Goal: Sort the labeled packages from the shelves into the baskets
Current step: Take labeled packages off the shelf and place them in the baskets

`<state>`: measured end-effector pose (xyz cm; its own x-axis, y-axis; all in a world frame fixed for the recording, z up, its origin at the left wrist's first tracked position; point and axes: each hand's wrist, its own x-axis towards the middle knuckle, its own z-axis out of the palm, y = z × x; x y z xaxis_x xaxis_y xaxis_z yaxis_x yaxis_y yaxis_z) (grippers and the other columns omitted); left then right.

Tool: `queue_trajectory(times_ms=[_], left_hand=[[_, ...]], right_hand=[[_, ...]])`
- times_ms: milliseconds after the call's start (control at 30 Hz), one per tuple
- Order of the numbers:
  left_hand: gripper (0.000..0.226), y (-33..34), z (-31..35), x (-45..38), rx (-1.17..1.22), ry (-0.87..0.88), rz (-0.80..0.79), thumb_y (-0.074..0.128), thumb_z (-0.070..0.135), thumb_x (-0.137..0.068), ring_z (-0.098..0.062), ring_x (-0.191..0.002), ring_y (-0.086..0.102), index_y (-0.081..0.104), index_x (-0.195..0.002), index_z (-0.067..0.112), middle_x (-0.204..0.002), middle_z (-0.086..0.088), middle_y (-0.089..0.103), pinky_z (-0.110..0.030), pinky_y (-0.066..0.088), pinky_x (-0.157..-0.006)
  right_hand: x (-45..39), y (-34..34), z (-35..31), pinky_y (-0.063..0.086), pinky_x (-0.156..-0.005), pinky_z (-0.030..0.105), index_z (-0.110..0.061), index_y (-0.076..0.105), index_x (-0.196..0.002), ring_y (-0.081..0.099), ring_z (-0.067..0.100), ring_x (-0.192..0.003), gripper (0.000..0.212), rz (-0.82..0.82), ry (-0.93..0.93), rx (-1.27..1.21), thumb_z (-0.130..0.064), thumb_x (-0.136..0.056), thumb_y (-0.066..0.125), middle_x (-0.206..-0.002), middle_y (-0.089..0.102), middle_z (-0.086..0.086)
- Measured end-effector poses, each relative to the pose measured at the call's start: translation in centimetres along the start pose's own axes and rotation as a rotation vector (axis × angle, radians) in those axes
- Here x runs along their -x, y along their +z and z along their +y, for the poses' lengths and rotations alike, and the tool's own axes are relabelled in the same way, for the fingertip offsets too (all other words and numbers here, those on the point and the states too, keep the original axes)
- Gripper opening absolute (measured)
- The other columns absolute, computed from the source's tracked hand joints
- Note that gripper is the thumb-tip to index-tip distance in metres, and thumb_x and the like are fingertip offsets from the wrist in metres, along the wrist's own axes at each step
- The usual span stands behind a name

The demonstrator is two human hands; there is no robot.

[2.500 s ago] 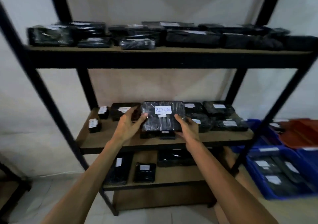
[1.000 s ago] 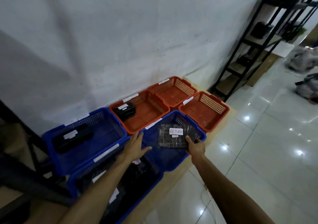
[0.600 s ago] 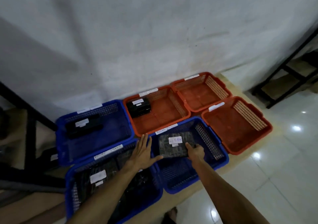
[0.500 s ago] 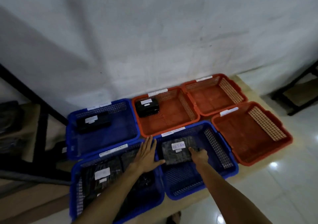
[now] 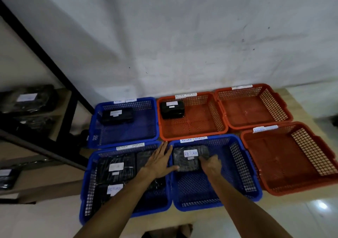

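Since half a second ago the package labelled RETURN [image 5: 190, 158] has gone lower into the near middle blue basket [image 5: 239, 166], and the view has shifted slightly, bringing the shelf unit [image 5: 60, 144] further into frame at left.

The package is a flat rectangular parcel in dark wrap, with a white label reading RETURN and a smaller white tag below it. It sits in the far left corner of that basket; whether it rests fully on the floor of the basket cannot be confirmed, as the right hand [image 5: 210, 164] covers its near right corner.

The fingers [image 5: 205, 158] of the right hand are curled onto the package's right edge, gripping it. The left hand [image 5: 159, 162] lies flat over the rims between the two near blue baskets, fingers straight and slightly spread, thumb tip touching the package's near left corner.

The near left blue basket [image 5: 87, 188] contains several dark labelled packages. Farther back, the far blue basket [image 5: 151, 120] holds one package, as does the adjoining orange basket [image 5: 215, 117]. Two more orange baskets stand at right.
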<state>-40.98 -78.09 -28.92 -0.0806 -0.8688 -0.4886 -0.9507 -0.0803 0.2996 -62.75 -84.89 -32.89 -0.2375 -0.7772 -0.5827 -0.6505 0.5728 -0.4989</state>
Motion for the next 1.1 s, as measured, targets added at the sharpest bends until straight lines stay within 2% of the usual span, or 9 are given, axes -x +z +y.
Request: queue_trajectory(times_ms=[100,200,267,333,500,667,767,1000,1100], left_hand=[[0.091,-0.5,0.0,1.4,0.088,-0.026,0.102,0.044,0.067,-0.093,-0.023,-0.153,-0.006,0.002,-0.159,0.021,-0.166,-0.002,-0.014,-0.047,0.016,-0.121],[0.076,-1.7,-1.6,3.7,0.251,-0.048,0.219,0.052,0.061,-0.093,-0.023,-0.148,0.026,0.03,-0.154,0.02,-0.162,-0.005,0.025,-0.041,0.029,-0.118],[0.057,-3.0,-3.5,6.1,0.422,-0.087,0.298,0.06,0.055,-0.091,-0.023,-0.127,0.055,0.055,-0.136,0.021,-0.136,-0.005,0.06,-0.039,0.046,-0.104],[0.045,-4.5,-5.5,9.2,0.495,-0.129,0.412,0.064,0.048,-0.09,-0.019,-0.105,0.066,0.063,-0.124,0.019,-0.115,-0.002,0.07,-0.037,0.053,-0.091],[0.045,-8.2,-11.9,18.1,0.456,-0.206,0.631,0.068,0.042,-0.09,-0.012,-0.106,0.066,0.064,-0.126,0.016,-0.12,0.003,0.069,-0.029,0.052,-0.093],[0.04,-9.7,-20.1,29.5,0.341,-0.297,0.76,0.065,0.046,-0.089,-0.015,-0.101,0.068,0.067,-0.119,0.021,-0.111,0.002,0.072,-0.035,0.055,-0.086],[0.041,-9.7,-24.7,36.4,0.269,-0.358,0.772,0.063,0.043,-0.092,-0.016,-0.108,0.065,0.062,-0.127,0.022,-0.12,0.001,0.068,-0.038,0.054,-0.091],[0.037,-9.0,-35.4,48.4,0.253,-0.489,0.832,0.061,0.038,-0.094,-0.01,-0.114,0.061,0.058,-0.13,0.031,-0.127,0.011,0.063,-0.03,0.052,-0.096],[0.031,-9.8,-39.1,50.9,0.266,-0.523,0.869,0.063,0.03,-0.094,0.001,-0.097,0.056,0.061,-0.126,0.033,-0.113,0.02,0.058,-0.014,0.049,-0.085]], right_hand=[[1.7,-1.0,-1.5,0.046,-0.098,0.048,-0.003,0.051,-0.132,0.048,0.038,-0.122,0.048,0.092,-0.267,0.044,-0.031,-0.094,0.061,-0.133,0.049,0.023],[4.7,-1.1,-4.8,0.048,-0.091,0.036,-0.009,0.058,-0.127,0.057,0.029,-0.109,0.036,-0.01,-0.594,0.089,-0.024,-0.095,0.062,-0.128,0.054,0.012],[7.8,-0.3,-8.0,0.045,-0.092,0.031,-0.01,0.062,-0.122,0.06,0.027,-0.107,0.033,-0.089,-0.801,0.133,-0.022,-0.092,0.067,-0.119,0.06,0.01],[11.4,1.0,-11.3,0.047,-0.091,0.029,-0.011,0.066,-0.116,0.064,0.022,-0.102,0.029,-0.171,-0.975,0.179,-0.023,-0.09,0.069,-0.109,0.067,0.007],[21.3,5.3,-18.5,0.055,-0.083,0.032,-0.021,0.067,-0.112,0.068,0.01,-0.09,0.027,-0.262,-1.252,0.293,-0.033,-0.088,0.068,-0.102,0.071,-0.005],[31.7,11.2,-23.2,0.056,-0.081,0.035,-0.023,0.067,-0.113,0.067,0.012,-0.086,0.026,-0.303,-1.42,0.431,-0.036,-0.09,0.066,-0.098,0.071,-0.007],[37.2,14.8,-24.8,0.055,-0.081,0.035,-0.022,0.066,-0.115,0.064,0.009,-0.084,0.028,-0.331,-1.468,0.475,-0.037,-0.092,0.065,-0.095,0.067,-0.011],[46.6,23.2,-28.2,0.048,-0.099,0.03,-0.024,0.059,-0.127,0.056,0.012,-0.114,0.036,-0.381,-1.497,0.559,-0.042,-0.095,0.059,-0.122,0.06,-0.007],[49.0,26.9,-30.6,0.049,-0.1,0.033,-0.023,0.056,-0.132,0.055,0.012,-0.117,0.041,-0.399,-1.501,0.585,-0.042,-0.096,0.058,-0.129,0.057,-0.004]])
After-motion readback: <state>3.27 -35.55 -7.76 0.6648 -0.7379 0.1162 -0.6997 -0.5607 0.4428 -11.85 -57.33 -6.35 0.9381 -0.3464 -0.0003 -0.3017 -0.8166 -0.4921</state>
